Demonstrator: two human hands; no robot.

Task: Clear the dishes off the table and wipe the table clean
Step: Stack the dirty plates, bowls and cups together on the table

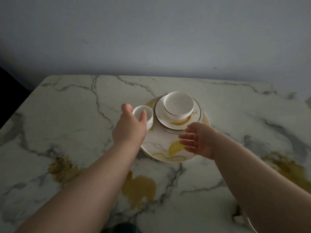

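Bare forearms stretched over the stained marble table, left grip open around a small white cup, right grip open and empty above a round yellow-patterned plate.

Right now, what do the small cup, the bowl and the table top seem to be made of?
Small cup: probably glazed ceramic or porcelain, smooth white with soft sheen. Bowl: same look, glossy white, thin rim. Table top: marble or a marble-look slab, pale with grey veins; I cannot tell which.
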